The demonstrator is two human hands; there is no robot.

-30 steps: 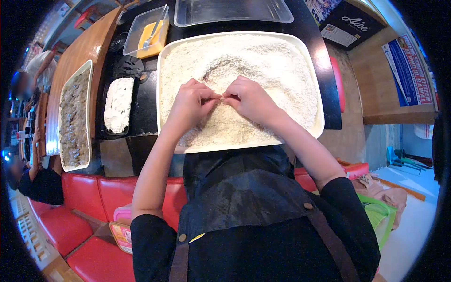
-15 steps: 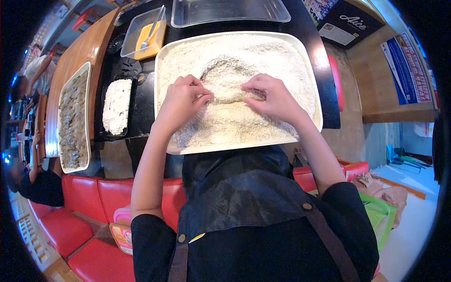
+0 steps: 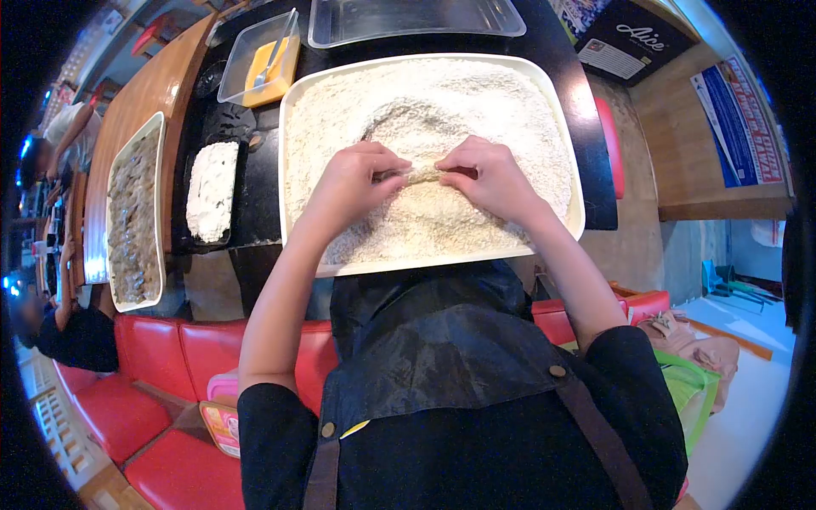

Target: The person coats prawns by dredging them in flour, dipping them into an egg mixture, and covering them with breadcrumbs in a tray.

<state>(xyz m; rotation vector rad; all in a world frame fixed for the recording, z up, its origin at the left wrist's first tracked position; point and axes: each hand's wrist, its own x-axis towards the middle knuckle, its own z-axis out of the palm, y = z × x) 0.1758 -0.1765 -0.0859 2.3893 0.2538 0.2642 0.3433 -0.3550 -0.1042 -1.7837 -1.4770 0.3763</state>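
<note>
A person's left hand (image 3: pixel 361 180) and right hand (image 3: pixel 495 180) pinch a crumb-coated piece (image 3: pixel 424 173), partly hidden by their fingers, inside a white crumb tray (image 3: pixel 575 200). At left sit 1 clear tub (image 3: pixel 235 72) of yellow mixture with 1 utensil (image 3: pixel 273 56), white powder (image 3: pixel 212 191) and 1 tray of grayish pieces (image 3: pixel 161 212); 1 clear tray (image 3: pixel 416 25) lies just beyond.

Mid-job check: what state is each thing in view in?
Left hand: pinching pose at the crumbs, grip unclear
Right hand: similar pinching pose, grip unclear
Large white tray: uncovered, crumbs unevenly heaped
Clear plastic tub: open, partly filled with yellow mixture
Utensil: leaning in the tub
Small black tray: uncovered, heaped with white powder
Long tray: uncovered, loaded with glossy brownish pieces
Clear rectangular bin: uncovered
</note>
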